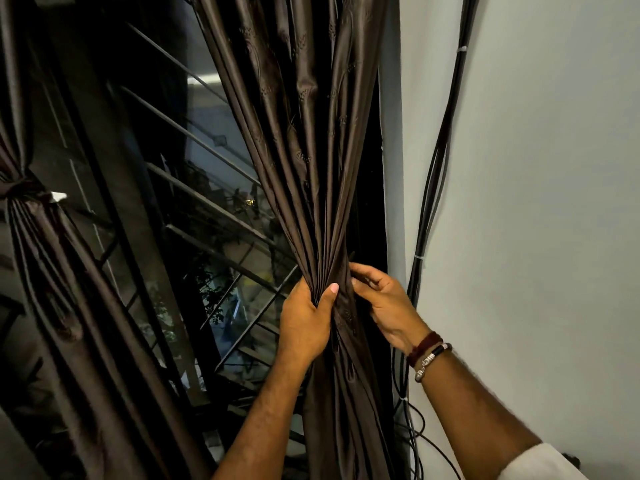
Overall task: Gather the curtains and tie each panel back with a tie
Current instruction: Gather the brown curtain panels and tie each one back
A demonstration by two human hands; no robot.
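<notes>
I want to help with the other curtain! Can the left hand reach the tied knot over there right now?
Probably not. The left hand is clamped around the gathered curtain panel, and the tied knot on the other panel lies far off at the window's opposite side. Letting go would loosen the bunch.

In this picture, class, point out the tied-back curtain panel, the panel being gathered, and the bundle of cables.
tied-back curtain panel [20, 188], head view, cinched waist.
gathered curtain panel [304, 133], head view, pleated folds.
cable bundle [446, 133], head view, along wall.

No surface or floor shows from where I stand. What carries things here is the pale wall [540, 168] to my right: a bundle of black cables [446, 140] runs down against it, bound by white ties [461, 49].
</notes>
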